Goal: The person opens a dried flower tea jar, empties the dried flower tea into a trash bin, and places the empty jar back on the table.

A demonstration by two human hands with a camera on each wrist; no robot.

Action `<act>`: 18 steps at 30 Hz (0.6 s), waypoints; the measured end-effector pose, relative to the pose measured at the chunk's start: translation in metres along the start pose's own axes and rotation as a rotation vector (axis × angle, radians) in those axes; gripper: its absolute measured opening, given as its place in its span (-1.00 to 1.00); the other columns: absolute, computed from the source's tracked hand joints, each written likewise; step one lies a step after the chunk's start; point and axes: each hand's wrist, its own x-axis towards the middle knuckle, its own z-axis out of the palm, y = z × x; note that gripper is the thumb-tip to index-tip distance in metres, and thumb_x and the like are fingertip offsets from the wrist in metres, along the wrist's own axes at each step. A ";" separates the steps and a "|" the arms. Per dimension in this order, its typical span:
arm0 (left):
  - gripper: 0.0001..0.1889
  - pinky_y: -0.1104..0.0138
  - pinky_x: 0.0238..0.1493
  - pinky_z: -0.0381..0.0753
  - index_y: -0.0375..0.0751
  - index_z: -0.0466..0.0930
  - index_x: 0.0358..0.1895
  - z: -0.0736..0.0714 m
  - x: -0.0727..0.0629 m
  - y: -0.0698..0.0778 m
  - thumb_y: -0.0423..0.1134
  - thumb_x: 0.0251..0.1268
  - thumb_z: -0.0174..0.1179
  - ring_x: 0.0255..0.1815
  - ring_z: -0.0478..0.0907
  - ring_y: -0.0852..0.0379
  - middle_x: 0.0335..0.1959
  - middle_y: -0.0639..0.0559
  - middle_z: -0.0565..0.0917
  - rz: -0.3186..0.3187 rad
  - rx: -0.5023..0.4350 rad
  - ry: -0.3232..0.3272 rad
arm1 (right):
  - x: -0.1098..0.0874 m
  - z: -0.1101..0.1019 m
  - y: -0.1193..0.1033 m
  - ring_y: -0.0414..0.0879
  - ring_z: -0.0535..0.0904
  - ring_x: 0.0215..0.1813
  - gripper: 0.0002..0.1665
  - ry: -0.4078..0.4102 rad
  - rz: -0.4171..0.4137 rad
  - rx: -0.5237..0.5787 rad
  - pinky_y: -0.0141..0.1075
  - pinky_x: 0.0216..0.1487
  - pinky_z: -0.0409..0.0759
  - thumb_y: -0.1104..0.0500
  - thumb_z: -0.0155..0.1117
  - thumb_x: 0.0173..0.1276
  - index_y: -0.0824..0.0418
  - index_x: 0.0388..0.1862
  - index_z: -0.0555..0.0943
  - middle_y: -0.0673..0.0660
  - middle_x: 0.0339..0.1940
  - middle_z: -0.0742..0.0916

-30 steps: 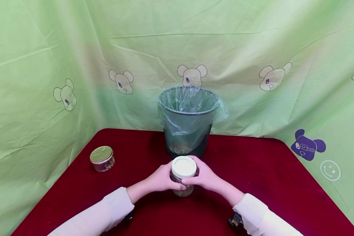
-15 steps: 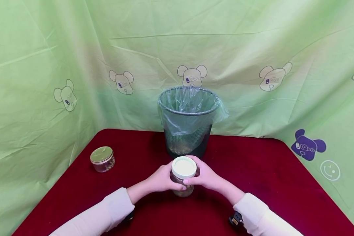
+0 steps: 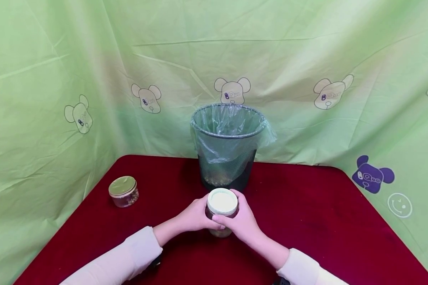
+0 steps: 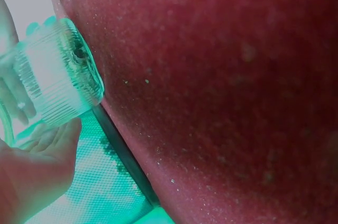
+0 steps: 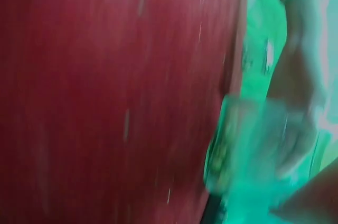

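Note:
A clear jar [image 3: 220,232] with a white screw lid [image 3: 222,201] stands upright at the middle of the table. My left hand [image 3: 196,215] grips its left side, thumb across the front of the body. From the right, my right hand [image 3: 243,221] grips it close to the lid, with fingers behind the rim and the thumb across the front just under it. In the left wrist view the ribbed jar [image 4: 58,71] has dark bits near its base. The right wrist view is blurred, but small beige pieces show in the jar [image 5: 224,150].
A mesh waste bin [image 3: 228,166] lined with a clear bag [image 3: 221,146] stands right behind the hands. A low round jar [image 3: 123,198] with a pale green-gold lid and small pieces inside sits at the left on the red-covered table [image 3: 324,221]. Green printed fabric hangs around.
My right hand has turned about the jar: its thumb moved left across the front, and its wrist and sleeve swung toward me. The left hand and the jar stayed in place.

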 end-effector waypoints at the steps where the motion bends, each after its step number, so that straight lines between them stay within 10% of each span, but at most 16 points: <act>1: -0.19 0.32 0.01 0.53 -0.04 0.38 0.26 0.000 0.000 0.000 0.00 -0.15 0.55 -0.01 0.54 0.28 0.01 0.20 0.61 0.000 0.001 0.000 | -0.002 0.003 -0.002 -0.02 0.46 0.17 0.03 0.033 0.017 -0.005 -0.14 0.19 0.41 0.11 0.62 -0.06 0.27 0.35 0.27 0.15 0.19 0.54; 18: -0.20 0.32 0.00 0.54 -0.07 0.39 0.26 0.002 0.000 -0.002 -0.06 -0.15 0.55 -0.05 0.54 0.27 0.00 0.15 0.62 -0.005 0.016 0.013 | -0.012 0.022 -0.007 0.04 0.44 0.20 0.03 0.213 0.089 -0.046 -0.03 0.20 0.35 0.02 0.64 -0.08 0.26 0.29 0.28 0.18 0.17 0.53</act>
